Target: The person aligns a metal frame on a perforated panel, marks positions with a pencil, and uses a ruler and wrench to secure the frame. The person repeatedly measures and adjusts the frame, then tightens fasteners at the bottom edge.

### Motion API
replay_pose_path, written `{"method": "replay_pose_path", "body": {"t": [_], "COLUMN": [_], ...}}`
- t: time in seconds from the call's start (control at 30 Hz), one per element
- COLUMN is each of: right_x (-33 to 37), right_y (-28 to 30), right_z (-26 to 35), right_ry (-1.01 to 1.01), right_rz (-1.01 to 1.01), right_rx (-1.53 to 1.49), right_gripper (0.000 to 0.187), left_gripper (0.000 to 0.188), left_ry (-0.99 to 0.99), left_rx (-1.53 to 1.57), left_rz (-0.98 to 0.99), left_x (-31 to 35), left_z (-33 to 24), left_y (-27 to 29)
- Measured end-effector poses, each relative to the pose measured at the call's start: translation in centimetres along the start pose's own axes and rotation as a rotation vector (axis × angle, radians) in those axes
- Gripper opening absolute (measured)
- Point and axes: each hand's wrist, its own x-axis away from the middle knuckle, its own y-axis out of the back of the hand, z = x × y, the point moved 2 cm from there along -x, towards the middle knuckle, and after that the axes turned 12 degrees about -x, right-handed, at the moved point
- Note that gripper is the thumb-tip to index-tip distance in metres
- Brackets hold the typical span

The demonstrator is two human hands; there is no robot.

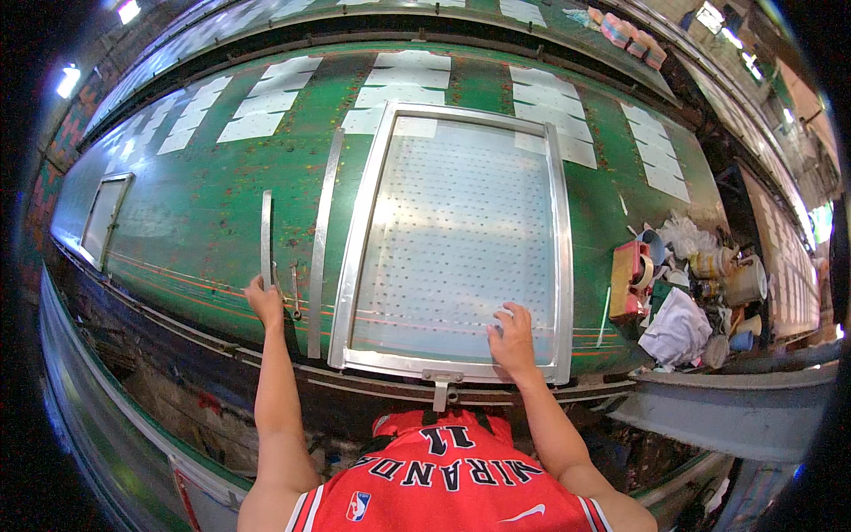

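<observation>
A screen-printing frame [562, 257] with a metal border and dotted translucent mesh lies on the green table in front of me. My right hand [512, 341] is over the frame's near right part, fingers apart and holding nothing; whether it touches the mesh I cannot tell. To the left, my left hand [264, 301] is closed around the near end of a short metal strip [267, 229]. Beside that hand lie a wrench [295, 293] and a longer metal strip [325, 235], the latter between the wrench and the frame.
Rows of white sheets [403, 75] lie across the far side of the green table [204, 213]. A smaller frame [106, 217] rests at its left end. On the right are a red box [628, 279] with tape rolls, a white cloth [678, 328] and stained tubs [745, 279].
</observation>
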Motion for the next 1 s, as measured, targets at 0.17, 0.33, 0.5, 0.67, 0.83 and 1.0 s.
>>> {"method": "replay_pose_path", "body": {"t": [0.17, 0.33, 0.5, 0.67, 0.83, 1.0], "right_x": [1.2, 2.7, 4.7, 7.1, 7.8, 7.8], "right_y": [-1.5, -2.5, -2.6, -2.2, -2.4, -2.6], "right_z": [1.7, 2.1, 2.7, 4.3, 4.5, 4.3], "right_ry": [0.002, 0.008, 0.038, 0.133, 0.17, 0.172], "right_rz": [0.006, 0.01, 0.021, 0.035, 0.019, 0.046], "right_rx": [-0.03, -0.023, -0.041, -0.079, -0.065, -0.032], "right_gripper": [0.031, 0.028, 0.017, 0.01, 0.01, 0.01], "left_gripper": [0.042, 0.039, 0.038, 0.042, 0.042, 0.04], "left_ry": [-0.108, -0.607, -1.02, -1.25, -1.219, -1.222], "left_rx": [-0.054, -0.02, 0.131, 0.107, 0.09, 0.093], "left_rz": [-0.038, -0.058, 0.39, 0.53, 0.549, 0.517], "left_x": [-0.5, 4.7, 17.1, 25.5, 27.6, 28.1], "left_z": [0.8, -5.0, -9.8, -11.1, -11.5, -11.8], "left_y": [0.2, 1.0, 2.7, 4.4, 4.1, 4.6]}}
